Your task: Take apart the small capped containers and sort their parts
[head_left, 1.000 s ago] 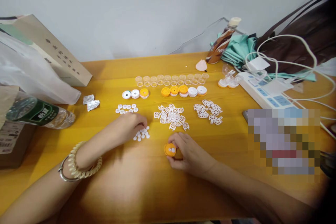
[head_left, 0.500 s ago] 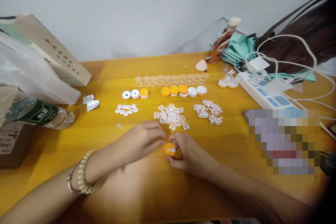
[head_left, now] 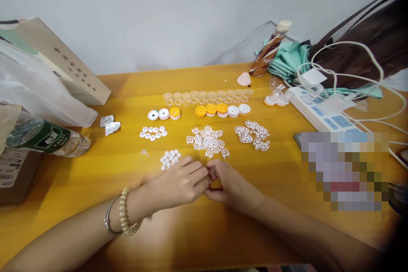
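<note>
My right hand is closed round a small orange round plastic case, of which only a sliver shows. My left hand lies over the case from the left. Its fingers are bent and pressed together at the case, and what they hold is hidden. Just beyond my left hand lies a cluster of small white round pieces. White openwork wheel-like parts are heaped past both hands. Farther back sit white and orange round shells in a row.
Clear small cups form the back row, and white discs lie to the left. More white cut-out parts are at the right. A water bottle, a power strip with cables and a brown-labelled bottle stand around the edges.
My left hand has moved right and down onto the orange case, covering most of it. The white round pieces it was hiding are now visible. My right hand has stayed in place.
</note>
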### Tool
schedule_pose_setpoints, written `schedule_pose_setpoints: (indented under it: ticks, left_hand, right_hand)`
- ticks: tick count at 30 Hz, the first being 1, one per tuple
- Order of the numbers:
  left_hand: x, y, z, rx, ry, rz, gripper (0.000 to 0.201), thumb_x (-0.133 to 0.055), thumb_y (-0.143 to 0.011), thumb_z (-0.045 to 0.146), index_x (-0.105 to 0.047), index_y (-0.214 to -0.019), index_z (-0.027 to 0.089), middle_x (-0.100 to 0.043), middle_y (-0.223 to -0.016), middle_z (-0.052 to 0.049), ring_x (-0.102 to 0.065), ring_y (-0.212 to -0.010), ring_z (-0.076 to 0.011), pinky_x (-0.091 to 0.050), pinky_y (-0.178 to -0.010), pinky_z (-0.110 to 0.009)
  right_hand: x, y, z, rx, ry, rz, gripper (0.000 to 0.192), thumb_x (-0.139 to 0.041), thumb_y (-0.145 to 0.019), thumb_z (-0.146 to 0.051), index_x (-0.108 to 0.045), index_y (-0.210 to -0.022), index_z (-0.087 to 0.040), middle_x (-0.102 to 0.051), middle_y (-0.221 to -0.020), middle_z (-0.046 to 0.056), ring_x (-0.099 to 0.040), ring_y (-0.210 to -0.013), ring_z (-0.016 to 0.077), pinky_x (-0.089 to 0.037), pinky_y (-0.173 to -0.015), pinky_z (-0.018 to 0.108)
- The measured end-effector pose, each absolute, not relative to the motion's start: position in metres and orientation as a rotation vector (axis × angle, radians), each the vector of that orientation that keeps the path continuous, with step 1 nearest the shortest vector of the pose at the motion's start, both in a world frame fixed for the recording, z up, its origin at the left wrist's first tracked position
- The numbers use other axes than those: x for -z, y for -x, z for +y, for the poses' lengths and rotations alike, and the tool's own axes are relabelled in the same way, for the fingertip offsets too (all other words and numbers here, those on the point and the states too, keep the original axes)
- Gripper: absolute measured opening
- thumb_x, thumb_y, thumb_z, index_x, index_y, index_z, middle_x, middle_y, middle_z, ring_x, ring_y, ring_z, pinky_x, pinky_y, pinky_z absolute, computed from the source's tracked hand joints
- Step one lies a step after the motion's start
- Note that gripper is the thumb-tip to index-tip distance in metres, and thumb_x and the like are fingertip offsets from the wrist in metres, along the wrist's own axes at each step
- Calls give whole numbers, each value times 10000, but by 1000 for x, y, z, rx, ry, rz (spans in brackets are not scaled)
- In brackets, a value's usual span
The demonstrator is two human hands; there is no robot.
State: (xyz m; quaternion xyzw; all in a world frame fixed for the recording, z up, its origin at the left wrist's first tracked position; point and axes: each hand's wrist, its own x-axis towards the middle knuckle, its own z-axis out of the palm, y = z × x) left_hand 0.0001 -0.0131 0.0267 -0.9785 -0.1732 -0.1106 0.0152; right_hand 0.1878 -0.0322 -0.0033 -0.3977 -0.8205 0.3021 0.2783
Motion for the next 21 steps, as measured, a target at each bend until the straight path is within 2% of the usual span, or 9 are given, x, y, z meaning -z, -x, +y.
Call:
schedule_pose_setpoints:
  ticks: [13,21]
  left_hand:
    - [-27,2,-7,366,3083,-529,179,-443,-918,188,-599,-832,167,-605,-800,-27,-491,-724,-153,-323,-655,-319]
    - [-19,-8,-21,513,3107,-956,177,-456,-907,258,-587,-835,164,-582,-788,-33,-485,-739,-165,-339,-689,-317]
  right_hand:
    - [1,-187,-33,-812,1068,-2194,272,-582,-687,-130,-362,-831,-199,-462,-725,-13,-462,-651,136,-403,-599,257]
    - [9,-188,-32,-801,1056,-2224,278,-544,-661,-93,-373,-859,-188,-460,-717,-10,-459,-661,148,-391,-610,269]
